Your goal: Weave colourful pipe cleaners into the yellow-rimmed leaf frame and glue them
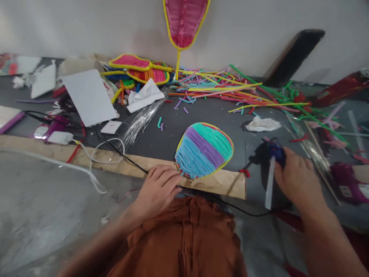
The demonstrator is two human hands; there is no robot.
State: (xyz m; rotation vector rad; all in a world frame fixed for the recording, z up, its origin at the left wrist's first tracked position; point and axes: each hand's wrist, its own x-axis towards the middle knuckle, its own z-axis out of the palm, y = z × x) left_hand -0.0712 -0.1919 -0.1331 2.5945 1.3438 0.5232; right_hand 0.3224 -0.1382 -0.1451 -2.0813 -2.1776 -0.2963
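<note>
A leaf-shaped pipe-cleaner piece (204,149) with blue, purple and teal bands and a yellow rim lies flat on the dark mat in front of me. My left hand (158,189) rests beside its lower left edge, fingers bent, fingertips touching the rim. My right hand (298,177) is closed on a blue glue gun (276,151) at the right; a clear glue stick (270,188) sticks out of its back toward me. A black cord (127,157) runs across the mat under my left hand.
A heap of loose coloured pipe cleaners (230,90) fills the back. Finished pink and yellow pieces (135,67) lie at back left, another (184,21) leans on the wall. White paper (89,96), crumpled tissue (263,124), a plank strip (121,163), a charger and cables lie at left.
</note>
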